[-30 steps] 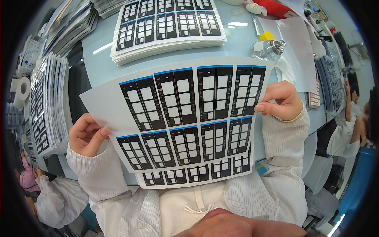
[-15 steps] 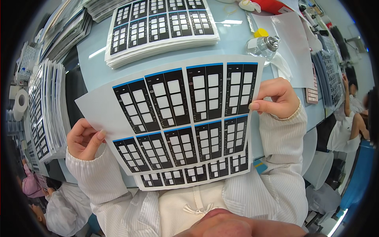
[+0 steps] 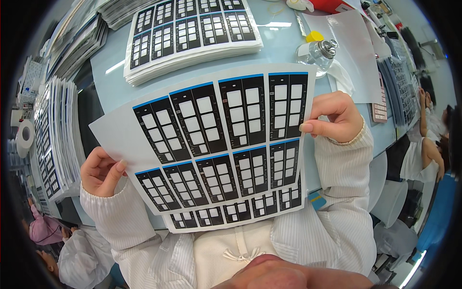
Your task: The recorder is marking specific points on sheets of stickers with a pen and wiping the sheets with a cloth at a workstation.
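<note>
One table (image 3: 113,91) is stretching beyond the raised sheet (image 3: 214,145), which the left hand (image 3: 99,172) and right hand (image 3: 338,118) are pinching at opposite edges, thumbs (image 3: 315,128) on the near face, with gentle, even tension probably best preventing creases.

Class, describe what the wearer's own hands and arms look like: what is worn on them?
The left hand and right hand wear no gloves. Both arms are covered by loose, off-white sleeves with thin, darker stripes, gathered at the cuffs.
</note>
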Tool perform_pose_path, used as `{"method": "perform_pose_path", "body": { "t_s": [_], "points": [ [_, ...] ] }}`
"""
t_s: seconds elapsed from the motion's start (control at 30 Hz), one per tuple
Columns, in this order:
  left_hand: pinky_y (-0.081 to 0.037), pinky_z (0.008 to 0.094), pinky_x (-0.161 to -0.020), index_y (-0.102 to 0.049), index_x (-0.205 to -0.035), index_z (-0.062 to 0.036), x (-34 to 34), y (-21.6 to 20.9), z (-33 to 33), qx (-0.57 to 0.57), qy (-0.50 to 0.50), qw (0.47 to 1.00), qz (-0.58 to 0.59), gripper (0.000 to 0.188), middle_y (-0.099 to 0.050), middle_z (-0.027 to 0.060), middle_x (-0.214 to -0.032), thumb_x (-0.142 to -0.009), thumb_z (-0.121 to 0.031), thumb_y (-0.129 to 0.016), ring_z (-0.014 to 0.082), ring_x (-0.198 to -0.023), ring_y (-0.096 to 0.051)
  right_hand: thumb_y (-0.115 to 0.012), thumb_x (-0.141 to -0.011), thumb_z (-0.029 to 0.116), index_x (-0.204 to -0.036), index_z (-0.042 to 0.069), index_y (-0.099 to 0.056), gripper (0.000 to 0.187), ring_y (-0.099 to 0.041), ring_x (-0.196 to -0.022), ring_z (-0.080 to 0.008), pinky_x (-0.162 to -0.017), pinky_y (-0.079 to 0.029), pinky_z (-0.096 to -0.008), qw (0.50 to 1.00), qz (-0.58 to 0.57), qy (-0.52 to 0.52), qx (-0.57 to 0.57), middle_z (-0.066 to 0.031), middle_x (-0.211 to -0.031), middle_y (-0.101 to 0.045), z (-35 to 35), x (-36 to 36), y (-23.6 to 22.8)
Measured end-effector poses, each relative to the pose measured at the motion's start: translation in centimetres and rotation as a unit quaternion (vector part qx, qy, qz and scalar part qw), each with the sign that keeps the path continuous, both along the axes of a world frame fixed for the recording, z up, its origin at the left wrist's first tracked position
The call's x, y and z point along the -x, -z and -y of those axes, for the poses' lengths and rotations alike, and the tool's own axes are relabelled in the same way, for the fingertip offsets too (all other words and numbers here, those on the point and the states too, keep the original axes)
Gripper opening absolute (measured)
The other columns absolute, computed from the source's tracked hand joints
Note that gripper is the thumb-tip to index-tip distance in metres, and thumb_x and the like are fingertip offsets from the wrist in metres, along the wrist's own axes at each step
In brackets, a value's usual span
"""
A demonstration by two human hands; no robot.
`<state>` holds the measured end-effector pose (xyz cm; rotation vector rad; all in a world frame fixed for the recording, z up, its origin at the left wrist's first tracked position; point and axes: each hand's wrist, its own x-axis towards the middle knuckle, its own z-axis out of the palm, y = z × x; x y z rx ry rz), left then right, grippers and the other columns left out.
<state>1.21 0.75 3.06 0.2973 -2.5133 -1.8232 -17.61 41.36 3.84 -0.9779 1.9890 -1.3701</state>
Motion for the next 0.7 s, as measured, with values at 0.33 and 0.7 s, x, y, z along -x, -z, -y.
{"method": "perform_pose_path", "body": {
  "t_s": [0.33,0.7],
  "points": [
    [-0.050,0.0240,-0.061,-0.056,-0.096,0.0003,0.1,0.0,-0.1,0.000,-0.002,1.000,0.001,0.018,-0.066,0.0085,-0.081,-0.082,-0.006,-0.065,0.0119,-0.069,-0.062,-0.069,-0.078,0.008,-0.069,-0.001,-0.065,0.014,-0.055,-0.051,-0.0096,-0.049,-0.041,-0.0218,1.000,0.007,0.007,-0.009,-0.0041,-0.060,-0.060,0.1,-0.1,-0.2],
    [-0.049,0.0221,-0.058,-0.048,-0.120,0.0055,-0.2,0.7,-0.1,-0.038,-0.041,0.998,0.000,0.042,-0.063,0.0050,-0.071,-0.083,-0.007,-0.063,0.0088,-0.062,-0.061,-0.063,-0.082,0.006,-0.072,-0.003,-0.059,0.014,-0.058,-0.042,-0.0142,-0.039,-0.044,-0.0218,0.949,0.288,0.131,0.008,-0.0089,-0.059,-0.060,0.7,-0.9,0.1]
  ]
}}
